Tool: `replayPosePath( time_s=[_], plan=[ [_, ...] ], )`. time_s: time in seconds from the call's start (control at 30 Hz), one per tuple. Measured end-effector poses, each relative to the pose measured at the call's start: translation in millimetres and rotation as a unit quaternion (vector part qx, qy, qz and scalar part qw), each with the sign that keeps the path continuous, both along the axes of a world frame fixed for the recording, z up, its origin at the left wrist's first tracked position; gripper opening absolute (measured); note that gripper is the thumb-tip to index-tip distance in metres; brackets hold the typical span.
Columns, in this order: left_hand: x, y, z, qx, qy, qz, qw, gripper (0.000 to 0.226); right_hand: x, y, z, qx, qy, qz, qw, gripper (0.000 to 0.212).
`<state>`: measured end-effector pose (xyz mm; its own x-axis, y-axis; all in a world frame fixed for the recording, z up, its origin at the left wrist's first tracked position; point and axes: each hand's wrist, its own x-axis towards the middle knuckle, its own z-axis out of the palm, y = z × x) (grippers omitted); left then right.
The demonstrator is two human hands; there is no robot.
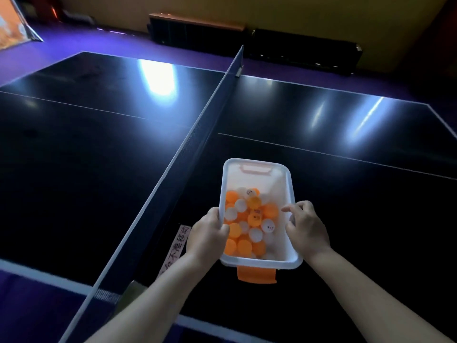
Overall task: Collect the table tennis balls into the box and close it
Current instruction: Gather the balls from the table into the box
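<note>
Left hand (207,233) grips box (254,181) left rim; right hand (306,231) curled at right rim, grip unclear | balls (254,219) inside

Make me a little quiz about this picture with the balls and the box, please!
1. True or false: the box has its lid on.
2. Pick one: what colours are the balls in it? A) orange and white B) green and blue C) all red
3. Short answer: as the person sees it, on which side of the net is the box?

Key: 1. False, it is open on top. 2. A. 3. The right side.
</note>
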<state>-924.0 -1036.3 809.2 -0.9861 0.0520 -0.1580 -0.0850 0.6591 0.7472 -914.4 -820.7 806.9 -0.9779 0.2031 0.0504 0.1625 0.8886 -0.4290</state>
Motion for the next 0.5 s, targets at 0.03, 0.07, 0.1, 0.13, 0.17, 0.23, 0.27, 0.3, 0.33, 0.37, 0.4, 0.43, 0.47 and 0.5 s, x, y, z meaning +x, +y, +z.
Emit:
replayPosePath(
  time_s=[0.03, 0.07, 0.1, 0.13, 0.17, 0.23, 0.27, 0.3, 0.33, 0.37, 0.4, 0.43, 0.47, 0.5],
  plan=[
    [12, -12, 1, 0.009, 0.001, 0.001, 1.000, 0.015, 13, -13, -1, 0.007, -0.004, -0.004, 1.000, 0.031],
    [23, -24, 0, 0.018, 0.005, 0.000, 1.000, 0.016, 27, -27, -2, 0.009, -0.008, -0.010, 1.000, 0.032],
    [34, -36, 1, 0.024, 0.006, 0.001, 1.000, 0.016, 41, -40, -4, 0.007, -0.010, -0.016, 1.000, 0.034],
    [45, -47, 0, 0.028, 0.007, 0.000, 1.000, 0.016, 55, -52, -6, 0.005, -0.010, -0.022, 1.000, 0.034],
    [56, -58, 0, 0.029, 0.004, 0.001, 1.000, 0.015, 68, -64, -8, 0.004, -0.010, -0.026, 1.000, 0.035],
    [77, -75, 1, 0.030, 0.001, -0.002, 1.000, 0.014, 94, -82, -11, 0.000, -0.008, -0.035, 0.999, 0.034],
    [87, -81, 2, 0.030, 0.000, -0.005, 1.000, 0.015, 108, -89, -12, -0.004, -0.008, -0.042, 0.999, 0.034],
    [97, -85, 4, 0.029, -0.002, -0.009, 1.000, 0.016, 123, -93, -12, -0.010, -0.008, -0.051, 0.999, 0.034],
    [107, -87, 5, 0.033, -0.006, -0.014, 0.999, 0.018, 137, -97, -13, -0.013, -0.006, -0.059, 0.998, 0.034],
    [116, -88, 6, 0.035, -0.008, -0.020, 0.999, 0.020, 152, -98, -12, -0.014, -0.004, -0.068, 0.998, 0.033],
    [125, -87, 6, 0.036, -0.010, -0.029, 0.999, 0.021, 165, -98, -12, -0.012, -0.002, -0.077, 0.997, 0.032],
    [134, -84, 6, 0.036, -0.010, -0.039, 0.999, 0.021, 179, -97, -11, -0.008, -0.003, -0.088, 0.996, 0.032],
    [144, -81, 6, 0.036, -0.009, -0.051, 0.998, 0.019, 193, -95, -10, -0.004, -0.004, -0.100, 0.995, 0.031],
    [154, -77, 6, 0.035, -0.008, -0.061, 0.998, 0.016, 206, -93, -9, 0.000, -0.004, -0.111, 0.994, 0.031]
  ],
)
